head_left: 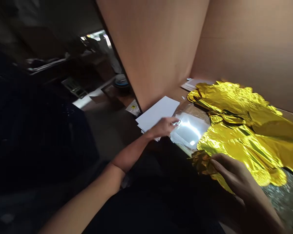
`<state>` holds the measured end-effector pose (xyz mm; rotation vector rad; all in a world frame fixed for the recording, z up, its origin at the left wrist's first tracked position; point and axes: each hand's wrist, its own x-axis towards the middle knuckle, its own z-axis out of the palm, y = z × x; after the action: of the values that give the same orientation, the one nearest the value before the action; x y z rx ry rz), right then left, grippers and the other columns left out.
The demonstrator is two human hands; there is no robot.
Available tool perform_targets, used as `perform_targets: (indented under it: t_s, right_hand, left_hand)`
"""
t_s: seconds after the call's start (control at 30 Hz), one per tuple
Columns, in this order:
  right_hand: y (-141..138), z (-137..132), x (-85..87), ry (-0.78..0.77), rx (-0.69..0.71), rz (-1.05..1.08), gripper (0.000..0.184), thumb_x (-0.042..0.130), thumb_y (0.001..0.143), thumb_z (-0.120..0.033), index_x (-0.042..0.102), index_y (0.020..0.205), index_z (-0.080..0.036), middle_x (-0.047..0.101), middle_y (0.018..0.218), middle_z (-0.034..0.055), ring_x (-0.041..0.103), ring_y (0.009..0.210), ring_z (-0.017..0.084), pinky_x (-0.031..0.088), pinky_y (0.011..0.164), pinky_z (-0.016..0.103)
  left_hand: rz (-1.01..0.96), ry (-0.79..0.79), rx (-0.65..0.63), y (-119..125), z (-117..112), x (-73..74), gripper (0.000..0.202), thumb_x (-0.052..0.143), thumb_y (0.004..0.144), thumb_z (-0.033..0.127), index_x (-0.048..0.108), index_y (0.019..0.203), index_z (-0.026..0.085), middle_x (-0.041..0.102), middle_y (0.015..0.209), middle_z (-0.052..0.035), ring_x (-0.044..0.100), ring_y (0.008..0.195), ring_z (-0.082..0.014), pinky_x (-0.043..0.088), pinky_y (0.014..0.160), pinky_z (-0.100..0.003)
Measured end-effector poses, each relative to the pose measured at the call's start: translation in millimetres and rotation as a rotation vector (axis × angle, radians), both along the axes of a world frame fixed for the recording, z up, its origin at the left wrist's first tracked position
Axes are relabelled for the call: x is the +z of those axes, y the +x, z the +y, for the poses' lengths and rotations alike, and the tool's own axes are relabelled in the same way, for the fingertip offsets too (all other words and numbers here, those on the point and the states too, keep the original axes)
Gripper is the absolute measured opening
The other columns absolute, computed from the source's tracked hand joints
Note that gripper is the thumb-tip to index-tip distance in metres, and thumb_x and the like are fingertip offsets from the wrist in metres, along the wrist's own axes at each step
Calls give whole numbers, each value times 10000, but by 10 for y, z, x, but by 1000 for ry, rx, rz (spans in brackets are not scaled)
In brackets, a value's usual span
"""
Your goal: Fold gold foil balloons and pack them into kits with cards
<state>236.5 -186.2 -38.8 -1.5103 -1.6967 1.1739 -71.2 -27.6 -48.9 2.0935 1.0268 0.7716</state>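
Note:
My left hand (164,126) reaches over the white sheets, its fingers closed in a pinch at the near-left corner of a shiny clear plastic sleeve (191,128). The sleeve lies in a glossy stack and reflects a bright light. Lower right, my right hand (234,172) has thumb and fingers closed on a crumpled gold foil piece (202,161), held in front of the table edge. Beyond it spreads a heap of flat gold foil pieces (244,139) with rounded, scalloped edges, resembling deflated foil balloons. Blur hides the left fingertips' fine detail.
White paper sheets (158,112) lie left of the sleeves. Brown board panels (156,42) rise along the left and back of the table. More pale sheets (192,84) sit at the back corner. Clear plastic (286,191) lies at right. A dark room with a stool-like object (74,87) is beyond.

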Motion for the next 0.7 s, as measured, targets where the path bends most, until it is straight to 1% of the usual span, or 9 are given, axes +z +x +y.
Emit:
perform_targets:
  t_s: [0.03, 0.07, 0.13, 0.23, 0.37, 0.5, 0.6, 0.67, 0.7]
  right_hand:
    - [21, -35, -57, -40, -40, 70, 308, 699, 927, -592, 748, 928, -288, 747, 809, 58, 697, 730, 284, 566, 610, 357]
    - [41, -77, -109, -93, -75, 143, 307, 707, 924, -589, 740, 960, -286, 754, 838, 62, 708, 760, 291, 579, 617, 354]
    - [59, -155, -192, -202, -128, 268, 309, 727, 921, -574, 723, 997, -275, 758, 879, 65, 716, 791, 288, 593, 631, 340]
    - [24, -191, -263, -290, -159, 375, 342, 778, 888, -565, 713, 999, -248, 756, 895, 69, 711, 777, 273, 597, 638, 326]
    - [-97, -70, -267, -265, -158, 403, 385, 795, 862, -591, 713, 981, -234, 758, 917, 79, 696, 768, 261, 599, 656, 325]
    - [-256, 48, -202, -183, -104, 358, 398, 766, 872, -628, 711, 932, -238, 741, 882, 65, 674, 791, 253, 583, 693, 313]
    - [-333, 69, -186, -186, -48, 383, 373, 749, 902, -605, 709, 937, -236, 741, 913, 64, 662, 819, 244, 569, 721, 302]
    - [-363, 65, -201, -194, -39, 412, 357, 757, 908, -584, 711, 940, -232, 735, 909, 64, 652, 812, 234, 557, 712, 293]
    - [-381, 65, -211, -200, -50, 432, 345, 763, 910, -570, 713, 950, -231, 731, 904, 63, 651, 810, 232, 552, 705, 292]
  left_hand:
    - [132, 42, 243, -207, 171, 16, 308, 674, 967, 260, 710, 1251, 147, 743, 1274, -149, 687, 1196, -272, 505, 1075, -409]
    - [299, 42, 416, -412, 317, 24, 406, 755, 915, 296, 682, 1276, 123, 716, 1313, -180, 650, 1261, -309, 473, 1118, -444]
    - [588, -72, 575, -750, 504, 9, 540, 822, 861, 427, 664, 1267, 107, 688, 1325, -216, 622, 1293, -358, 464, 1113, -459]
    - [751, -91, 608, -977, 538, -75, 600, 769, 878, 575, 656, 1255, 122, 649, 1344, -218, 585, 1324, -380, 456, 1096, -447]
    - [735, 38, 658, -950, 397, -193, 629, 760, 883, 586, 619, 1301, 138, 587, 1399, -211, 515, 1362, -389, 421, 1118, -473]
    - [675, 34, 574, -899, 358, -248, 575, 705, 922, 582, 631, 1299, 154, 586, 1400, -191, 519, 1365, -382, 404, 1141, -478]
    - [585, -95, 565, -918, 451, -221, 723, 830, 787, 610, 641, 1283, 118, 611, 1384, -226, 557, 1353, -414, 433, 1120, -473]
    - [433, -194, 557, -944, 528, -167, 747, 946, 656, 499, 666, 1229, 110, 672, 1323, -227, 619, 1290, -417, 480, 1060, -448]
    - [363, -233, 523, -945, 552, -136, 685, 956, 646, 448, 687, 1185, 123, 713, 1271, -200, 663, 1230, -392, 508, 1014, -421]
